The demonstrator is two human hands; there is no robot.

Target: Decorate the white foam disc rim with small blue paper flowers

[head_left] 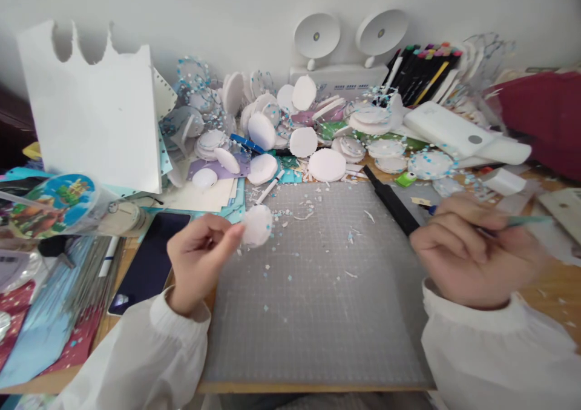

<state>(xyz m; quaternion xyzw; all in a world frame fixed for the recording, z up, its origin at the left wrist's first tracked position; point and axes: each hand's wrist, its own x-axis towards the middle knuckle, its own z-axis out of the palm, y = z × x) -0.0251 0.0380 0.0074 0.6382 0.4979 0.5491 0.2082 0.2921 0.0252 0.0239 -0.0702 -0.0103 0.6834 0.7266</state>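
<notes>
Pinching 1 white disc [257, 226], left hand [200, 258]; lamp-base lettering [354, 87] illegible.

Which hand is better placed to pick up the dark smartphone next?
Probably the left hand: the dark smartphone lies just beside it, while the right hand is across the cutting mat. It pinches a white disc, which may need putting down first.

The small disc [257, 226] is white with blue specks along its edge. The cutting mat [318, 301] is grey with a fine grid; the cloth [544, 122] is maroon, the worktop [551, 289] brown, the sleeves [140, 349] white.
</notes>
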